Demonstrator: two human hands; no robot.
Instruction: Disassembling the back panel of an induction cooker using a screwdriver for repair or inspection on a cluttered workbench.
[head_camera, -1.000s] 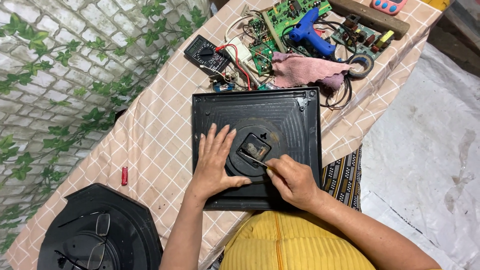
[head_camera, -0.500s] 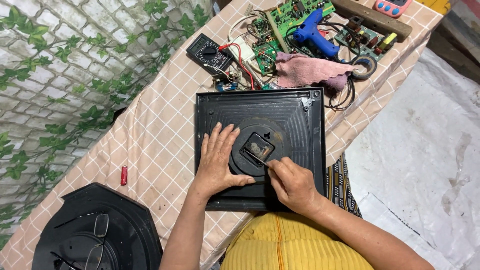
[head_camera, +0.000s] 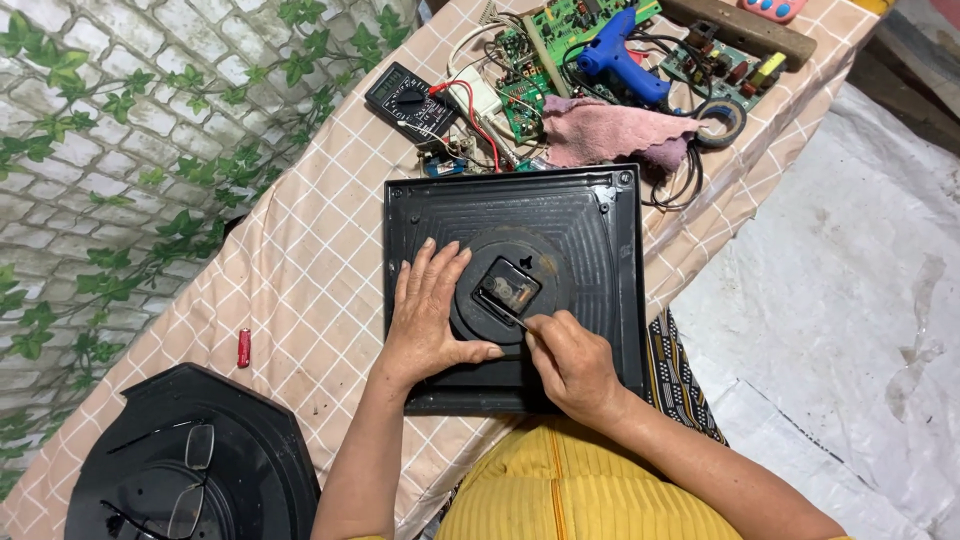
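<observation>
Left hand (head_camera: 432, 312): spread open and flat, palm down on the black square panel (head_camera: 600, 260); fingers pointing far, thumb stretched right along the near edge of the round raised hub (head_camera: 545, 265); grasping nothing, only pressing on the panel.
Right hand (head_camera: 572, 362): closed in a pinch around a thin metal tool (head_camera: 503, 309); knuckles bent, fingers curled tight; resting on the panel just near of the hub.
Thin metal tool: slanting from the right hand up and left; tip touching the small square mechanism (head_camera: 510, 288) at the hub's centre; kind of tool too small to tell.
Black square panel: lying flat on the checked cloth (head_camera: 300, 260) of the table, in the middle of the scene, directly far of the yellow-clad lap (head_camera: 590, 490); ribbed surface, near edge partly covered by both hands.
Far of the panel: black multimeter (head_camera: 410, 100) with red lead, green circuit boards (head_camera: 555, 30), blue glue gun (head_camera: 615, 60), pink rag (head_camera: 610, 132) touching the panel's far edge, roll of black tape (head_camera: 722, 120).
Near left: black octagonal piece (head_camera: 190, 460) with a pair of glasses (head_camera: 190, 480) lying on it; small red object (head_camera: 243, 347) on the cloth, well apart from the panel.
Far left: stone-pattern wall with green leaves (head_camera: 120, 150).
Right: pale sheet (head_camera: 850, 300) over the ground.
</observation>
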